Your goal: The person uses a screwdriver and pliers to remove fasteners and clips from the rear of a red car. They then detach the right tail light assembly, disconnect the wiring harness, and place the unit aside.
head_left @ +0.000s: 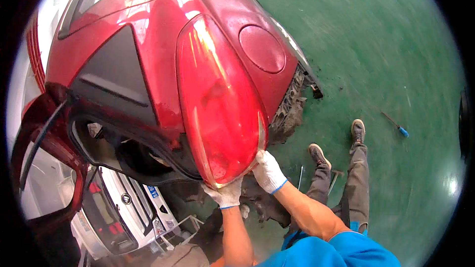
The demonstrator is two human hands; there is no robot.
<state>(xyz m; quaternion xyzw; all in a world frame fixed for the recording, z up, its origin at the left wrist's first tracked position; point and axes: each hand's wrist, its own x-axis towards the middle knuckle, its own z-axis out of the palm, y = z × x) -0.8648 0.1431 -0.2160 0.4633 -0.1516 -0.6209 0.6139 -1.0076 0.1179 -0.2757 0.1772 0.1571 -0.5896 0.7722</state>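
A long red tail light (217, 94) lies along the rear corner of a red car (153, 34). Both my hands wear white knit gloves and have their fingers around the light's near end. My left hand (225, 194) cups the bottom tip from below. To its right, my right hand (269, 172) grips the lower right edge, thumb on the rim. Most fingertips are hidden behind the light. Whether the light sits fully in its recess, I cannot tell. A round fuel flap (262, 48) is to the right of the light.
The car's open rear door (69, 168) is at left, with a white vehicle (126, 207) beyond. Torn dark lining (289, 118) hangs at the body's cut edge. On the green floor (386, 59) lie a blue-handled screwdriver (403, 131) and a T-shaped tool (335, 178) near my feet.
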